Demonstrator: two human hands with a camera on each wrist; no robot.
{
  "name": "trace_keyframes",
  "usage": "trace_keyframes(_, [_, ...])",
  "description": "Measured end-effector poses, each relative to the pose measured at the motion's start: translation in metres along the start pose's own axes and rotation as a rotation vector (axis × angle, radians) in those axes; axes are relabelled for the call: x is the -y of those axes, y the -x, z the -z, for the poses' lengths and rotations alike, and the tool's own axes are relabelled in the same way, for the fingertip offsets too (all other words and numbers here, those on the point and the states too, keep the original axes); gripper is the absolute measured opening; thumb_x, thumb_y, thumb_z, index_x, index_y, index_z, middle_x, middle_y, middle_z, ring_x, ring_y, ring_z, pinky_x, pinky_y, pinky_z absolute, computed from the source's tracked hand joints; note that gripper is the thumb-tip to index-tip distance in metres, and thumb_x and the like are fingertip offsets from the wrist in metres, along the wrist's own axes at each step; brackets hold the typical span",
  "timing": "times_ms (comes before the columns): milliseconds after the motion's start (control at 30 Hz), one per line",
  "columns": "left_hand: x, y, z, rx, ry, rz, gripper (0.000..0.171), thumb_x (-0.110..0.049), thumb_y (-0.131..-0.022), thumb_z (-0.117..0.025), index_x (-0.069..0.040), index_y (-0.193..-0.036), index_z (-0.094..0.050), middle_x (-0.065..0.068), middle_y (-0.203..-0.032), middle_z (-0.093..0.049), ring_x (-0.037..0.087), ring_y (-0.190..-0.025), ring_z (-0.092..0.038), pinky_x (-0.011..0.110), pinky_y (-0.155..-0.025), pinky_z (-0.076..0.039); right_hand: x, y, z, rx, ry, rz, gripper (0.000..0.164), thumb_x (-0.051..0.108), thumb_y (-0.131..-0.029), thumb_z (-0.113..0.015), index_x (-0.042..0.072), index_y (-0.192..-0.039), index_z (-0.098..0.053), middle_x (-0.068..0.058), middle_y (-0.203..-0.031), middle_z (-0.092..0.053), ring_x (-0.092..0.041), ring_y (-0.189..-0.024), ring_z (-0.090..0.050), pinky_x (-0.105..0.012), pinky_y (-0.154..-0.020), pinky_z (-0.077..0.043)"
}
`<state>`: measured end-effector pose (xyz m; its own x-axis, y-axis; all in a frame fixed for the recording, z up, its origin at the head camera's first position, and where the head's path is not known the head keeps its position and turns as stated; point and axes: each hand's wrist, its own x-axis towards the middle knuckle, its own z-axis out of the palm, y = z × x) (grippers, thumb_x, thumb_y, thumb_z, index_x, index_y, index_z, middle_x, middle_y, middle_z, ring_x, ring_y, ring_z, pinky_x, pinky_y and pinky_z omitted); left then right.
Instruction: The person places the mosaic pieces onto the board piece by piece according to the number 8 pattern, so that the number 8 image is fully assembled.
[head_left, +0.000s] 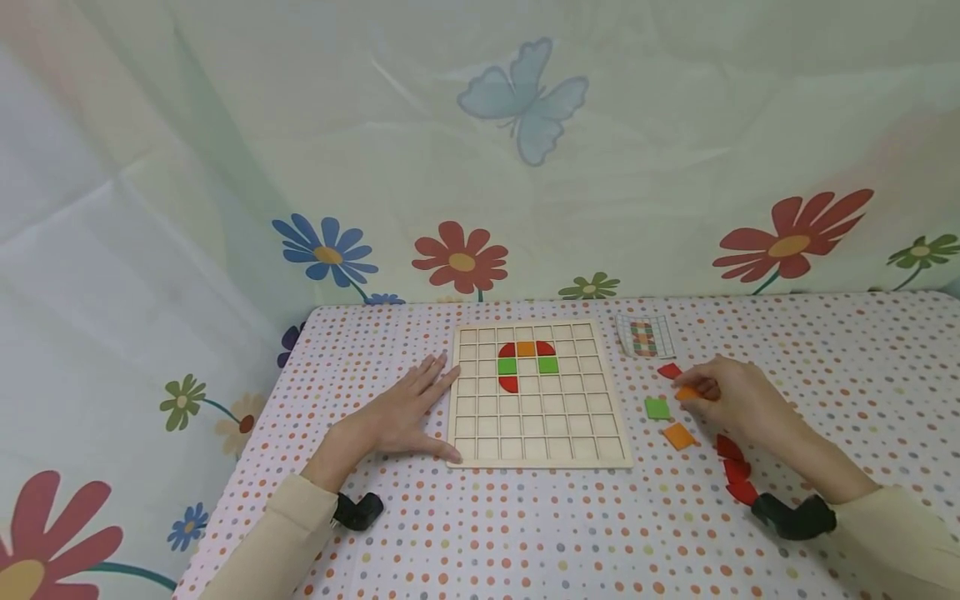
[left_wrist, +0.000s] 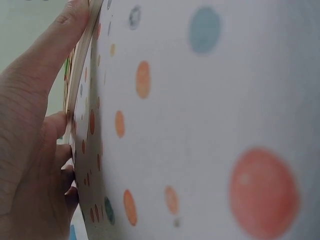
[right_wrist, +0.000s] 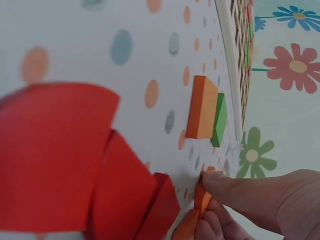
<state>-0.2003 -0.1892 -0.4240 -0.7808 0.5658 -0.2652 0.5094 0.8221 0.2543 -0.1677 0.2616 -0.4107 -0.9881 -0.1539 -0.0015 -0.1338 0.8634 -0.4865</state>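
Note:
A wooden grid board (head_left: 540, 427) lies on the table, with several red, orange and green tiles set in an arch in its upper cells. My left hand (head_left: 405, 408) rests with straight fingers spread along the board's left edge, the thumb at the near corner. Between thumb and fingers my right hand (head_left: 723, 392) pinches an orange tile (right_wrist: 202, 196), right of the board. Another orange piece (right_wrist: 186, 227) shows against the fingers in the right wrist view. Just past the fingertips lies a red tile (head_left: 669, 371).
A green tile (head_left: 657, 407) and an orange square (head_left: 679, 436) lie between board and right hand. Several red quarter-round tiles (head_left: 737, 471) sit under the right forearm. A pattern card (head_left: 660, 337) is at the board's upper right. A flowered curtain (head_left: 645, 167) stands behind the dotted tablecloth (head_left: 525, 533).

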Motion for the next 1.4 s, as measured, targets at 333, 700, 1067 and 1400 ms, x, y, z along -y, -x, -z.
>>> trace_keyframes(333, [0.000,0.000,0.001,0.010,-0.010,0.000,0.126,-0.076,-0.081,-0.074,-0.016,-0.170,-0.009,0.011,-0.176,0.003,0.031,-0.162,0.003,0.049,-0.130,-0.012,-0.001,0.001,0.000,0.007,-0.025,0.006,0.033,-0.007,-0.084,-0.082,-0.012,-0.116,-0.072,-0.024,-0.100,-0.067,-0.030,-0.081,-0.063,-0.033,-0.065,-0.056])
trace_keyframes(700, [0.000,-0.001,0.002,0.011,-0.004,-0.005,0.125,-0.076,-0.081,-0.073,-0.017,-0.170,-0.009,0.010,-0.176,0.004,0.030,-0.162,0.004,0.049,-0.130,-0.012,-0.004,0.006,-0.007,-0.082,-0.109,0.078,0.036,-0.008,-0.083,-0.082,-0.007,-0.118,-0.075,-0.027,-0.109,-0.071,-0.034,-0.085,-0.070,-0.019,-0.064,-0.053])
trace_keyframes(1067, [0.000,0.002,0.003,0.007,0.016,-0.006,0.125,-0.073,-0.081,-0.076,-0.015,-0.170,-0.010,0.011,-0.176,0.003,0.031,-0.162,0.003,0.051,-0.129,-0.014,0.060,-0.021,-0.017,-0.039,-0.247,0.217,0.030,-0.004,-0.087,-0.081,-0.003,-0.117,-0.078,-0.017,-0.108,-0.074,-0.035,-0.099,-0.069,-0.045,-0.082,-0.062])
trace_keyframes(1400, [0.000,0.001,0.003,0.003,0.014,-0.009,0.124,-0.073,-0.081,-0.076,-0.016,-0.170,-0.011,0.010,-0.176,0.002,0.031,-0.162,0.002,0.051,-0.129,-0.015,0.105,-0.062,-0.048,0.079,-0.344,0.376,0.027,-0.004,-0.086,-0.082,-0.003,-0.113,-0.079,-0.007,-0.096,-0.072,-0.023,-0.090,-0.067,-0.033,-0.079,-0.061])
